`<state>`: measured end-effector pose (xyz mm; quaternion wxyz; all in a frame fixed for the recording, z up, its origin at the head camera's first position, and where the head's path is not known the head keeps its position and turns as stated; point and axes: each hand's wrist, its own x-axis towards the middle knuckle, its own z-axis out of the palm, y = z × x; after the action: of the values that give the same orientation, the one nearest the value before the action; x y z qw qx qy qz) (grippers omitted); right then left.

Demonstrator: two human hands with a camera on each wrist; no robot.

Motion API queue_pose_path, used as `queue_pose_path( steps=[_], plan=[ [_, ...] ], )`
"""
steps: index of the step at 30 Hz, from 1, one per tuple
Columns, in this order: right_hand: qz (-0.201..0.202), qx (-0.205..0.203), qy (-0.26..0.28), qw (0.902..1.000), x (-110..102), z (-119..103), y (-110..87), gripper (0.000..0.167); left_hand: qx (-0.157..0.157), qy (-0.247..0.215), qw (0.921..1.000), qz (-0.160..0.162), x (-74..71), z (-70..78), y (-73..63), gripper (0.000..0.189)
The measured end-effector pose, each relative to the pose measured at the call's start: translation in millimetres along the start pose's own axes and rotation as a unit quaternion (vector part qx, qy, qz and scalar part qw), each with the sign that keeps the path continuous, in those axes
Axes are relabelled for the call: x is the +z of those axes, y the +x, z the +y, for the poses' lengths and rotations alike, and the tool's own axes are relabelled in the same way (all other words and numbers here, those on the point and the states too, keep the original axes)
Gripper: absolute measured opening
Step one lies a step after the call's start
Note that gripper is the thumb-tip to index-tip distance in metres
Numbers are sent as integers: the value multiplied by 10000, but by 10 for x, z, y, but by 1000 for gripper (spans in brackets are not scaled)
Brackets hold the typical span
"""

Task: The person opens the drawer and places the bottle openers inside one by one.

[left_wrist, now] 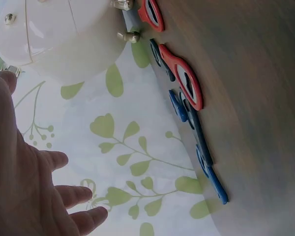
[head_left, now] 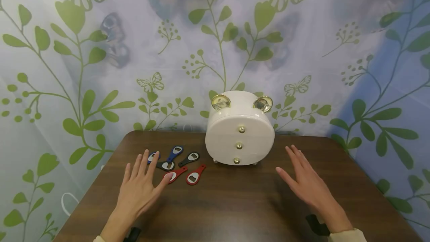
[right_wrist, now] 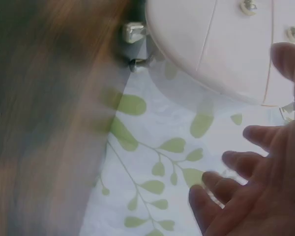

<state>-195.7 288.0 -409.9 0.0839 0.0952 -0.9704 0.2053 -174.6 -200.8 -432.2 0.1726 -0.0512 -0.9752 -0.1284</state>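
Note:
My left hand (head_left: pixel 139 193) hovers above the table with fingers spread, holding nothing. Just beyond its fingers lie several flat bottle openers: a red one (head_left: pixel 193 178), another red one (head_left: pixel 180 172) partly behind the thumb, two black ones, one of them (head_left: pixel 192 157) farther right, and two blue ones, one (head_left: pixel 173 155) at the back. The left fingers partly cover the other blue opener (head_left: pixel 153 157). A glossy cream drawer box (head_left: pixel 221 141) with gold knobs and gold ears stands on short feet. To its right, my right hand (head_left: pixel 307 184) is held with fingers extended, apart from it.
The brown wooden table (head_left: pixel 235 212) has rounded back corners. Behind it hangs a curtain (head_left: pixel 134 47) printed with green leaves and butterflies. A white cord (head_left: pixel 64 201) loops beside the table's left edge.

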Motion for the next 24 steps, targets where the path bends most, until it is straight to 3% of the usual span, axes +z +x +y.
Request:
queue_pose_path(
  steps=[9, 17, 24],
  plan=[
    [200, -126, 861, 9960, 55, -18, 202, 89, 60, -108, 9999, -41, -26, 64, 50, 87],
    [464, -200, 1162, 9919, 62, -131, 341, 88, 85, -314, 9994, -67, 0, 138, 104, 88],
    [828, -268, 1395, 9864, 71, -212, 431, 86, 255, -509, 9982, 172, -12, 233, 158, 87]
  ],
)
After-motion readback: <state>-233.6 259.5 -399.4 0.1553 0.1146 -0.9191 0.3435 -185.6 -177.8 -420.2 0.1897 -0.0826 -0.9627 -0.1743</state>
